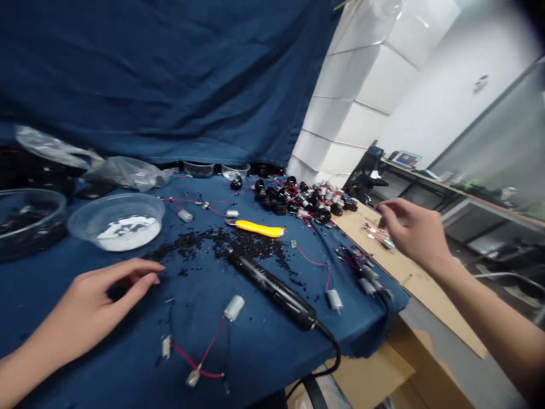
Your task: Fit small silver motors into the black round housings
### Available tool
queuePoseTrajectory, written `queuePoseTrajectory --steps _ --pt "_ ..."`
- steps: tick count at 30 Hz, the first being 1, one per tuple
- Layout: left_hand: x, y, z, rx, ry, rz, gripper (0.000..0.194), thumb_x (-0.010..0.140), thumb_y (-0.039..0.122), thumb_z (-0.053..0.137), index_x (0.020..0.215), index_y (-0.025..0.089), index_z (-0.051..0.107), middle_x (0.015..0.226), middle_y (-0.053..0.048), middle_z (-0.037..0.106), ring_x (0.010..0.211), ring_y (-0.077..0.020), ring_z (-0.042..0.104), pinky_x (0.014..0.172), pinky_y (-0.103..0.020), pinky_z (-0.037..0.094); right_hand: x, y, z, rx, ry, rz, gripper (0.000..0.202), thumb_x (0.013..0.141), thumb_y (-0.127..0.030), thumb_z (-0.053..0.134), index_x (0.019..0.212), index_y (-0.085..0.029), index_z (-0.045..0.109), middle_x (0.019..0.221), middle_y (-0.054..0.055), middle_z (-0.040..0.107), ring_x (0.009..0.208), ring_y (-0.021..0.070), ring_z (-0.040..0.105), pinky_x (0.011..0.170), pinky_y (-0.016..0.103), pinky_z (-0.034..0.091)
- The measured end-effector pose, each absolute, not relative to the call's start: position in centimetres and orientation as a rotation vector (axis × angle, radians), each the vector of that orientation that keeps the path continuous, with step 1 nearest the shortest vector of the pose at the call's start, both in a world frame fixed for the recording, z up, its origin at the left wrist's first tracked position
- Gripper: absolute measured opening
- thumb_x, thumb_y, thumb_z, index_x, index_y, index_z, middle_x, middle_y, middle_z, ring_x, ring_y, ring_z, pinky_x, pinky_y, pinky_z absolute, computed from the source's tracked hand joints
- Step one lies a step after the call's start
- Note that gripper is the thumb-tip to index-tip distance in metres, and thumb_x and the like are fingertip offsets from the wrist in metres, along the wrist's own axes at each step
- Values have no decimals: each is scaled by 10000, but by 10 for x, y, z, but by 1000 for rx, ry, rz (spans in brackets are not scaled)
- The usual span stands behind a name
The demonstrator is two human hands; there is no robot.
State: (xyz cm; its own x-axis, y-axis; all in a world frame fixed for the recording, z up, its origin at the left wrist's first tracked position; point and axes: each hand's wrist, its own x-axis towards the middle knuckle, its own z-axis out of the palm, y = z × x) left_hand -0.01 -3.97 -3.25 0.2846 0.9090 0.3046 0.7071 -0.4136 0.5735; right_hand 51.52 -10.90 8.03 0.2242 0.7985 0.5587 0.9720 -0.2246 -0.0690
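My left hand (100, 304) hovers over the blue cloth at the left with nothing in it, thumb and forefinger slightly apart. To its right lies a small silver motor (234, 308) with red wires and a white connector. At the right, my right hand (415, 230) hangs with loosely curled fingers and a gap between thumb and forefinger. Just below it, a motor with wires (386, 242) shows against the brown board; any contact is unclear. A black corded electric screwdriver (272, 287) and a yellow-handled tool (259, 228) lie mid-table, by scattered black bits (213, 241).
Clear plastic bowls (117, 211) stand at the left, beside a plastic bag (131, 173). Black wheel-like parts and wired motors (298, 199) are heaped at the back right. More motors (368, 278) lie near the right edge. A cardboard box (395, 363) sits below.
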Motion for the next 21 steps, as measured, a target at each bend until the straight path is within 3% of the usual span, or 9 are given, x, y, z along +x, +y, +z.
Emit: queuePoseTrajectory --steps 2,6,13,21 --pt "4 -44 -24 2236 1385 876 315 870 508 549 951 245 704 886 7 746 764 -185 677 563 -216 484 462 -112 82 -1986 -1884 -500 233 927 -294 477 1048 -186 644 721 46 691 608 174 627 648 289 452" --pt "7 -49 -13 2278 1276 956 292 880 461 530 913 230 707 812 -2 734 650 -157 642 487 -210 440 376 -121 67 -1870 -2331 -290 275 943 -370 473 1131 -220 606 828 52 695 681 213 649 603 300 426" --pt "6 -59 -11 2361 1151 1016 245 900 391 519 898 225 700 778 8 720 611 -144 621 504 -220 442 311 -120 26 -1788 -2490 -138 227 939 -317 487 1079 -180 601 945 86 632 816 233 645 699 329 475" --pt "13 -59 -13 2447 1066 969 191 929 313 514 946 227 684 829 21 726 634 -132 643 577 -231 487 276 -133 1 -1451 -2753 64 328 903 -150 468 1208 -216 568 1165 90 590 982 237 583 789 337 497"
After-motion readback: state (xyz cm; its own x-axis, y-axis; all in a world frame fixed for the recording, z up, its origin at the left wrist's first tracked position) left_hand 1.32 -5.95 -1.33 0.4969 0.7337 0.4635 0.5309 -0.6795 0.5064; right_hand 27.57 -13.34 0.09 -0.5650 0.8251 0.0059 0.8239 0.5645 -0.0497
